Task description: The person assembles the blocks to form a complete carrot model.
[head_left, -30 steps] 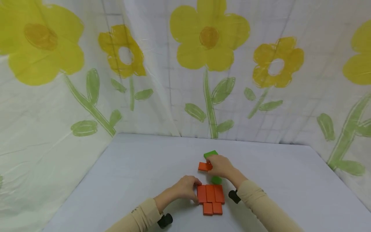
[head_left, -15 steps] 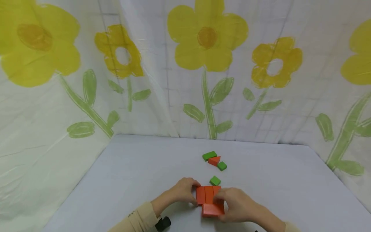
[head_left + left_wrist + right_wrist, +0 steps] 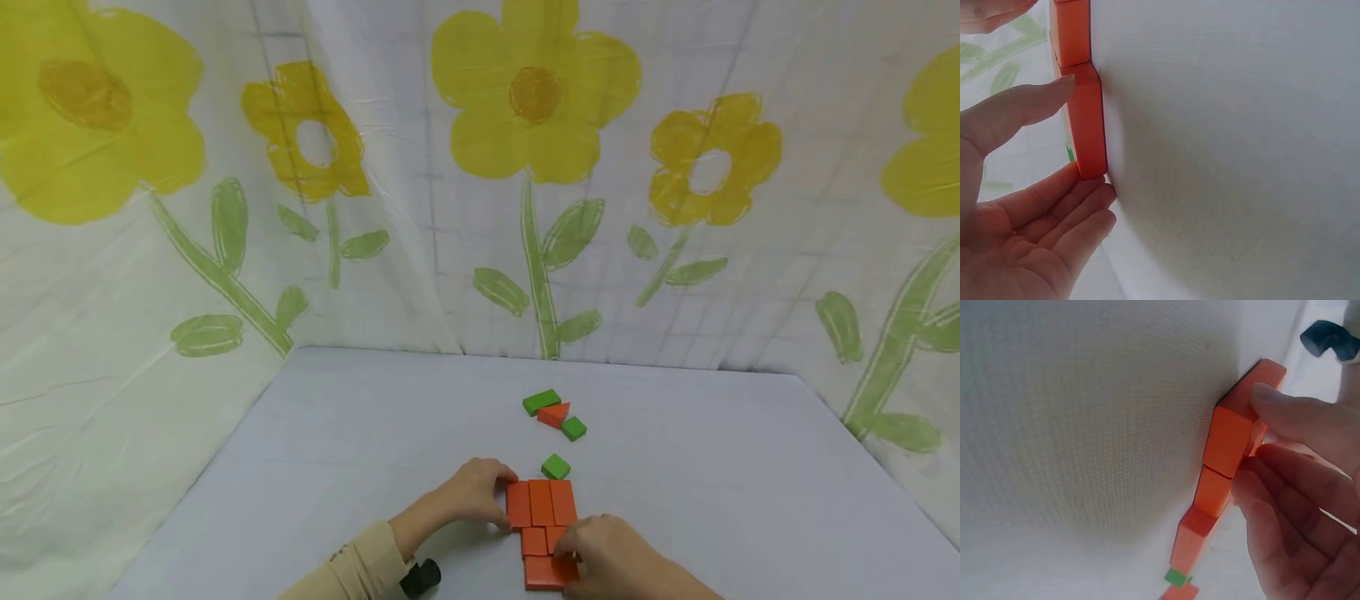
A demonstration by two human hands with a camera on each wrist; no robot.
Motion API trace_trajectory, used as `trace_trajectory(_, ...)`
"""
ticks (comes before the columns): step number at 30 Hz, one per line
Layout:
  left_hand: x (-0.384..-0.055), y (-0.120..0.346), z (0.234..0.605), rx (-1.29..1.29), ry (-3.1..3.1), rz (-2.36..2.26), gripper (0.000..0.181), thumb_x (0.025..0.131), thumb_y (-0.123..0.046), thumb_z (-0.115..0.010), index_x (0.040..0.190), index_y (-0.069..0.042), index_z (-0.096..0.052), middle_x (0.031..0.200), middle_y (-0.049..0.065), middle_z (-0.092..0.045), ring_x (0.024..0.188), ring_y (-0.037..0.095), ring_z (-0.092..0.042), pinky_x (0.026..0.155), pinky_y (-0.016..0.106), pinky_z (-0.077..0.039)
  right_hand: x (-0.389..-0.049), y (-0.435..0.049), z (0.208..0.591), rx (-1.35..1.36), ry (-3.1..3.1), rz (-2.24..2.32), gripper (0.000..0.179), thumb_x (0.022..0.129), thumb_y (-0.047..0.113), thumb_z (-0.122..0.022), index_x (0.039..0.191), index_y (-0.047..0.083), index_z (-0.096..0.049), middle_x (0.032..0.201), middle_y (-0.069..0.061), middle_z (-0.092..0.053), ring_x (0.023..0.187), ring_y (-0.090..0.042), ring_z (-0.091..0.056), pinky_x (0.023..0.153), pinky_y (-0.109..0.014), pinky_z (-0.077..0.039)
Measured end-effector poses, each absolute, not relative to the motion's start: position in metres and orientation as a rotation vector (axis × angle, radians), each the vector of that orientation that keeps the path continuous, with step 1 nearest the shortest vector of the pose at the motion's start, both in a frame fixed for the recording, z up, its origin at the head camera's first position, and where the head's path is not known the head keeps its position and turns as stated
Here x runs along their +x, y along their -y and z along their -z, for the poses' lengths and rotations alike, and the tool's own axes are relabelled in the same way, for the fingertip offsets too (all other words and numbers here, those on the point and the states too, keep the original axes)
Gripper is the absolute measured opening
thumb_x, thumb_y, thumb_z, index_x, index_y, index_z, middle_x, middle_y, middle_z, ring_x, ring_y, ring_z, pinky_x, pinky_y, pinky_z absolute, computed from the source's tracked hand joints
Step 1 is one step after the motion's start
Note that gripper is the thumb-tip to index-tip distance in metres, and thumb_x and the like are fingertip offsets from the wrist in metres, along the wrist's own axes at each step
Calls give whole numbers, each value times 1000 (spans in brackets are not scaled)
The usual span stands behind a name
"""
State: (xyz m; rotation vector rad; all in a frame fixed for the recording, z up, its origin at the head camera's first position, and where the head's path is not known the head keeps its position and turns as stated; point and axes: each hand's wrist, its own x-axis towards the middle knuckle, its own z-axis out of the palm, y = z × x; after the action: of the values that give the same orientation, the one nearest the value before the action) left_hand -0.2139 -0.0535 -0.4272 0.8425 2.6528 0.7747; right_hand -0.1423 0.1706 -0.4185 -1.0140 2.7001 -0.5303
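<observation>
Red wooden blocks lie flat on the table in a compact figure. Three upright rectangles form the top row, two small square blocks (image 3: 534,542) sit beneath, and a crosswise rectangular block (image 3: 542,573) lies nearest me. My left hand (image 3: 472,493) holds the leftmost upright block (image 3: 518,505) end to end, its thumb (image 3: 1054,97) at the near end and its fingers at the far end. My right hand (image 3: 613,552) pinches the crosswise block by its right part, with the thumb (image 3: 1279,406) against the near side and fingers over the far side. Those fingers partly hide the right square block.
A green square block (image 3: 556,467) sits just behind the red figure. Farther back lie a green rectangular block (image 3: 542,402), a red triangular block (image 3: 553,415) and another green square block (image 3: 574,428). A flower-printed curtain (image 3: 405,275) hangs behind the table (image 3: 375,417).
My right hand took a red block from the back pile, brought it over the small squares, then lowered it to their near side. My left hand stays at the left block.
</observation>
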Motion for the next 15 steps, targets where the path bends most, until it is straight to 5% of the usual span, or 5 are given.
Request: trace_trajectory(15,-214,54,428,846,-2648,-788,50,68,-15,-87,112,-2,-68,101,3,-65,97,17,-58,90,32,-47,-142,-167,416,-951,-2672,573,17,73,14,-80,87,11,-73,74,18,-56,65,1,-45,65,-23,-45)
